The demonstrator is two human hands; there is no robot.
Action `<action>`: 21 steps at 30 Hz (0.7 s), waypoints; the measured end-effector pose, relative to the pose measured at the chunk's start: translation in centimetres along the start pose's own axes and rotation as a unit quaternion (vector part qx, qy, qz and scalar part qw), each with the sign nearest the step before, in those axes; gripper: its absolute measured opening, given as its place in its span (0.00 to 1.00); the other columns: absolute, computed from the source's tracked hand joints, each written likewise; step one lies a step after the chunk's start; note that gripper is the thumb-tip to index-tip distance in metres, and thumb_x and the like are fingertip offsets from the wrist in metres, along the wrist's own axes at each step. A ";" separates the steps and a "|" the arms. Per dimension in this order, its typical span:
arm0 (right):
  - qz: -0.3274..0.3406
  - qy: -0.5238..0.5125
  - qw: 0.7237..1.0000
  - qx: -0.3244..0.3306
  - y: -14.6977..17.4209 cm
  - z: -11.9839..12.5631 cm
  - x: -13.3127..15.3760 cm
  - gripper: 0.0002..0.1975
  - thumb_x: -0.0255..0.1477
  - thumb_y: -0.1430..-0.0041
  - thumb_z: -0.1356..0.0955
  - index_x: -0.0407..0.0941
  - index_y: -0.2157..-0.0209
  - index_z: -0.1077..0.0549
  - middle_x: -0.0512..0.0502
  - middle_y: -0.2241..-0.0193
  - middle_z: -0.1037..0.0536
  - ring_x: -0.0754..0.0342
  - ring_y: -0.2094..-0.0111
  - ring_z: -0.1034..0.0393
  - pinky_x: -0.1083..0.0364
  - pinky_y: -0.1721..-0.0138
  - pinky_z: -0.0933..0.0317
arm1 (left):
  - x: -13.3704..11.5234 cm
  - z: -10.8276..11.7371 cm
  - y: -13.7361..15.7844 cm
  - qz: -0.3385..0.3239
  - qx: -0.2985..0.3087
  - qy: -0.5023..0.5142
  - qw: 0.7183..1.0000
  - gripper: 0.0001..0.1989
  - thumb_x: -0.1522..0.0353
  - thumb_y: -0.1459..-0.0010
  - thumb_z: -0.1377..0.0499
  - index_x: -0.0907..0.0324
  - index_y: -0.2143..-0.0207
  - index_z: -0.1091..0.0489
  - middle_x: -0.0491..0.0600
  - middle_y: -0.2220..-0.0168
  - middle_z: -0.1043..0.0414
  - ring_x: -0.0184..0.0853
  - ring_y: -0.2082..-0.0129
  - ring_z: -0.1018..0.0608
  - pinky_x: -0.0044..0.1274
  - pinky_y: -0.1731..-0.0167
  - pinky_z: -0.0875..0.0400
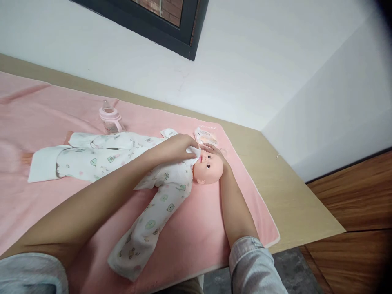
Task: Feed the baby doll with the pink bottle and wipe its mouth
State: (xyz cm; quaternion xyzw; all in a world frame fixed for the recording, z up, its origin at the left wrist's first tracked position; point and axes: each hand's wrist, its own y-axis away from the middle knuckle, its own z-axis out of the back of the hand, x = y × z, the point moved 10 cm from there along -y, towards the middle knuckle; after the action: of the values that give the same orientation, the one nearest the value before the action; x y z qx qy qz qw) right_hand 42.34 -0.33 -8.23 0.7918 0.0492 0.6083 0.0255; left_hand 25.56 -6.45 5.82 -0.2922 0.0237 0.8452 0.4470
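A baby doll [211, 170] lies on its back in a white printed outfit [104, 157], its head toward the right. By its mouth, my left hand [180, 146] is closed on a bit of white cloth [194, 151]; whether this is part of the collar or a separate piece I cannot tell. My right hand [214, 151] cups the top and far side of the doll's head, fingers bent along it. One printed sleeve [153, 228] stretches toward me across the pink blanket [196, 237]. The doll's far arm is mostly hidden behind my left forearm.
A pink baby bottle [110, 118] stands beyond the doll's legs. Past its head lies a small clear-and-white packet [206, 135]. The wooden tabletop [275, 192] shows along the right, meeting a white wall [239, 61] at the back. A dark window frame [186, 36] is above.
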 end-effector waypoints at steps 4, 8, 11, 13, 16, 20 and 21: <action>-0.004 -0.002 1.000 -0.003 0.1 0.0 -0.1 0.23 0.35 0.57 0.23 0.49 0.58 0.28 0.48 0.56 0.20 0.50 0.52 0.26 0.47 0.46 0.33 | -0.1 -0.3 0.0 -0.001 0.011 -0.011 1.000 0.05 0.69 0.46 0.45 0.58 0.72 0.31 0.46 0.72 0.27 0.37 0.72 0.26 0.24 0.74 0.41; 0.003 -0.001 1.000 -0.006 0.3 -0.1 0.1 0.22 0.36 0.56 0.24 0.49 0.58 0.28 0.48 0.53 0.20 0.49 0.49 0.27 0.46 0.45 0.33 | -0.2 0.0 -0.2 -0.004 -0.014 -0.026 1.000 0.07 0.69 0.45 0.46 0.59 0.69 0.29 0.48 0.69 0.25 0.39 0.69 0.25 0.25 0.71 0.39; -0.003 0.005 1.000 -0.010 0.4 -0.1 0.1 0.21 0.36 0.55 0.24 0.50 0.58 0.28 0.48 0.53 0.21 0.49 0.48 0.27 0.46 0.45 0.34 | -0.1 0.1 -0.2 -0.003 -0.030 -0.032 0.999 0.10 0.69 0.45 0.46 0.60 0.63 0.26 0.51 0.63 0.23 0.42 0.63 0.23 0.25 0.67 0.37; -0.003 0.007 1.000 -0.010 0.3 0.0 0.1 0.21 0.36 0.56 0.24 0.50 0.59 0.28 0.48 0.54 0.21 0.49 0.49 0.26 0.46 0.45 0.34 | 0.1 -0.1 -0.3 0.000 -0.029 -0.037 0.999 0.12 0.68 0.45 0.45 0.60 0.61 0.26 0.52 0.61 0.23 0.44 0.61 0.23 0.25 0.66 0.36; 0.001 0.007 1.000 -0.006 -0.1 0.1 0.0 0.20 0.35 0.55 0.24 0.50 0.59 0.28 0.49 0.54 0.21 0.50 0.50 0.26 0.48 0.44 0.34 | 0.2 -0.2 -0.4 -0.008 -0.039 -0.039 0.998 0.11 0.68 0.44 0.46 0.60 0.61 0.26 0.52 0.59 0.23 0.44 0.59 0.23 0.25 0.65 0.36; 0.006 0.012 1.000 -0.010 -0.1 0.3 -0.1 0.19 0.35 0.54 0.25 0.50 0.58 0.27 0.50 0.55 0.20 0.53 0.50 0.26 0.50 0.44 0.35 | 0.3 -0.2 -0.5 -0.016 -0.057 -0.039 0.997 0.11 0.69 0.43 0.46 0.60 0.61 0.25 0.51 0.59 0.23 0.43 0.59 0.23 0.25 0.66 0.36; 0.009 0.015 1.000 -0.012 0.0 0.3 0.0 0.19 0.35 0.53 0.25 0.50 0.58 0.27 0.50 0.55 0.20 0.53 0.50 0.26 0.50 0.44 0.34 | 0.3 -0.2 -0.5 -0.015 -0.058 -0.038 0.998 0.11 0.69 0.43 0.46 0.60 0.61 0.25 0.51 0.60 0.23 0.42 0.60 0.23 0.25 0.66 0.36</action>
State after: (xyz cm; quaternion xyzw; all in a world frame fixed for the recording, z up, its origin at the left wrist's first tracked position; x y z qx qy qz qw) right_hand 42.61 -0.32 -8.35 0.7826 0.0353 0.6209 0.0292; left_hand 25.94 -5.95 5.58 -0.2859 -0.0463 0.8487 0.4426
